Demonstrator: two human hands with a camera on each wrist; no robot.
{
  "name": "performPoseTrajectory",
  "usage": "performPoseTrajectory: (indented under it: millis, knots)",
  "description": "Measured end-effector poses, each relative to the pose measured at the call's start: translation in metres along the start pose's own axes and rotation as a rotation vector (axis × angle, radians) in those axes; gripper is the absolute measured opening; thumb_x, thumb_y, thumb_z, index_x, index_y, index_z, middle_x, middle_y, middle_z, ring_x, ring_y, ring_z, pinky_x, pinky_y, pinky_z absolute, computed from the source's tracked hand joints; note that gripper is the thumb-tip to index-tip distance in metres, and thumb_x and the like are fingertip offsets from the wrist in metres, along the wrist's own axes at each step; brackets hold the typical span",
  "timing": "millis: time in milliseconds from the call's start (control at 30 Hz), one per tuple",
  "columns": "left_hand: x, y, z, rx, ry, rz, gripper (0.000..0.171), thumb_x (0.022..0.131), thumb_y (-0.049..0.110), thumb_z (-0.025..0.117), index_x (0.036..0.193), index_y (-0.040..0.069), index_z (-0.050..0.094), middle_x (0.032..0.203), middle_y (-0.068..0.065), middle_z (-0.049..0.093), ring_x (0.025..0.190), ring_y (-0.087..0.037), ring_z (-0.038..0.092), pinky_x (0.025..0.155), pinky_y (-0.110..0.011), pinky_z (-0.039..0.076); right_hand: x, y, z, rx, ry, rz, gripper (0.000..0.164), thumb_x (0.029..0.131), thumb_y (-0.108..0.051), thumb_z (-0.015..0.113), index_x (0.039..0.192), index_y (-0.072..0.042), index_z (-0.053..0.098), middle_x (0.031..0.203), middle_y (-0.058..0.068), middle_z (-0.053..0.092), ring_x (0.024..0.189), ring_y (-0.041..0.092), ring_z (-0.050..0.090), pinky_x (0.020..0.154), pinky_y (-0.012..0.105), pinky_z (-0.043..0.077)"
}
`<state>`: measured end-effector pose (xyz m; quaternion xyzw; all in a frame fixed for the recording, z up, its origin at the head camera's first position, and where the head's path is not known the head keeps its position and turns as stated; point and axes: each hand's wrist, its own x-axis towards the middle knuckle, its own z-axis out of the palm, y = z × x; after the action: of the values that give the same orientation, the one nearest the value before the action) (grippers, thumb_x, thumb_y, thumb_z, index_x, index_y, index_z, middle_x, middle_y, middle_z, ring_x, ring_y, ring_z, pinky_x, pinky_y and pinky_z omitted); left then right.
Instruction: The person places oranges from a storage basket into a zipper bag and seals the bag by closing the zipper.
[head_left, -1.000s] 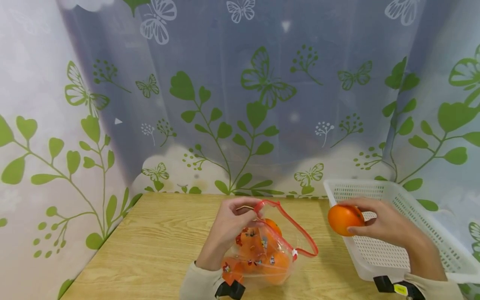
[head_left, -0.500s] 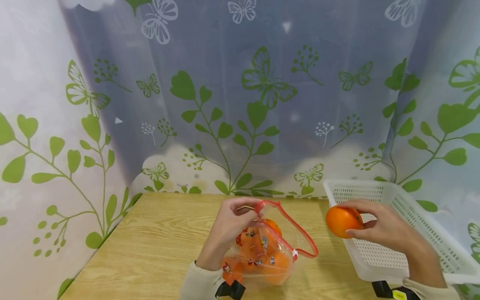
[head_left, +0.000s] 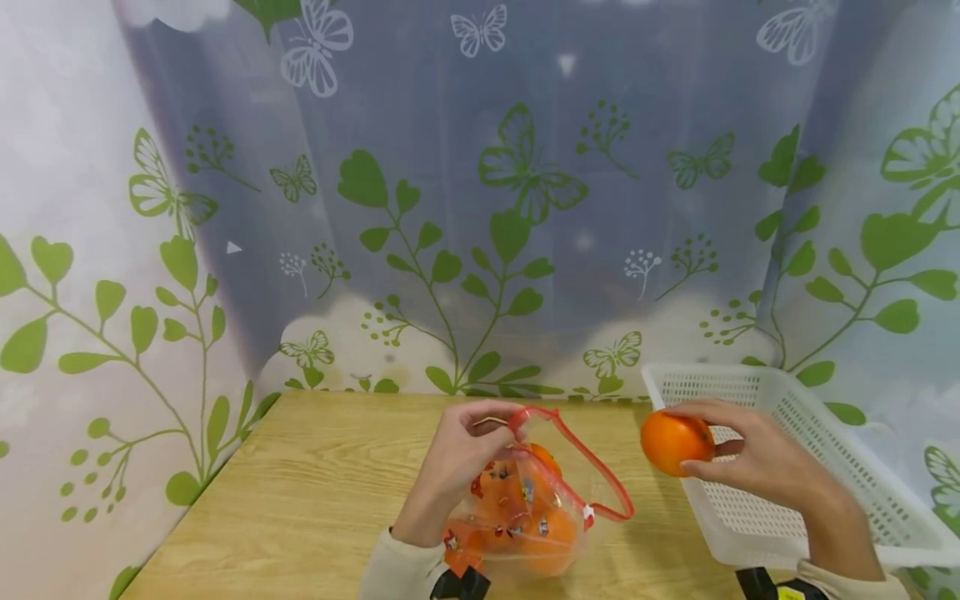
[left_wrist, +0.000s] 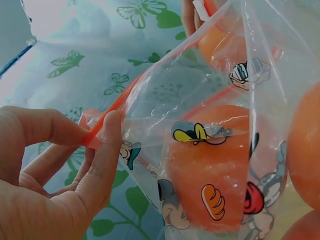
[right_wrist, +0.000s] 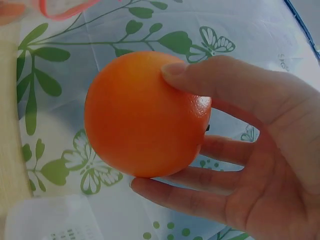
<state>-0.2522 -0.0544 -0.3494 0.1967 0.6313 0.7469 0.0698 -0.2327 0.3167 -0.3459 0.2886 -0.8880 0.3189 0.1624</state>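
A clear zip bag with a red zip edge and cartoon prints stands on the table, its mouth held apart. Several oranges lie inside it, seen through the plastic. My left hand pinches the red edge of the bag between thumb and fingers at the left of the mouth. My right hand holds another orange, thumb on one side and fingers on the other. That orange is in the air between the bag and the basket, overlapping the basket's left rim in the head view.
A white plastic basket with slotted walls stands at the right of the wooden table. A printed cloth with leaves and butterflies hangs behind and at both sides. A white slider sits on the bag's zip.
My right hand has moved slightly left with the orange, toward the bag. The left hand keeps its pinch on the bag's edge. The head view has shifted a little.
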Motion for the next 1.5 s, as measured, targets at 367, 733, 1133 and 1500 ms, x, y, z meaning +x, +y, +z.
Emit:
performPoseTrajectory:
  millis: [367, 733, 1133, 1500]
  knots:
    - [0.001, -0.001, 0.001, 0.023, 0.002, 0.006, 0.031, 0.096, -0.004, 0.061, 0.125, -0.006, 0.069, 0.09, -0.002, 0.075, 0.08, -0.014, 0.074, 0.077, -0.033, 0.068, 0.006, -0.014, 0.007, 0.03, 0.022, -0.064, 0.06, 0.078, -0.011, 0.091, 0.134, -0.016, 0.068, 0.135, 0.01, 0.066, 0.114, -0.015, 0.054, 0.068, 0.024, 0.065]
    - [0.001, 0.0, 0.001, 0.029, 0.01, 0.0, 0.031, 0.095, -0.004, 0.06, 0.125, -0.006, 0.069, 0.092, -0.004, 0.075, 0.081, -0.015, 0.074, 0.077, -0.034, 0.068, 0.013, -0.029, 0.019, 0.101, -0.011, -0.083, 0.058, 0.082, -0.012, 0.088, 0.136, -0.018, 0.066, 0.135, 0.009, 0.066, 0.117, -0.012, 0.054, 0.07, 0.026, 0.066]
    - [0.0, 0.001, 0.002, 0.002, 0.021, -0.003, 0.029, 0.096, -0.003, 0.063, 0.124, -0.007, 0.069, 0.096, -0.013, 0.074, 0.081, -0.015, 0.073, 0.078, -0.036, 0.068, 0.022, -0.041, 0.038, 0.149, -0.06, -0.112, 0.054, 0.086, -0.016, 0.085, 0.136, -0.021, 0.066, 0.139, 0.011, 0.065, 0.119, -0.004, 0.058, 0.075, 0.027, 0.066]
    - [0.0, 0.0, 0.002, 0.004, 0.03, -0.008, 0.029, 0.096, -0.002, 0.064, 0.125, -0.006, 0.07, 0.097, -0.014, 0.074, 0.082, -0.016, 0.072, 0.08, -0.037, 0.068, 0.025, -0.054, 0.054, 0.156, -0.1, -0.178, 0.054, 0.088, -0.018, 0.084, 0.138, -0.017, 0.065, 0.143, 0.013, 0.062, 0.12, 0.0, 0.061, 0.08, 0.027, 0.066]
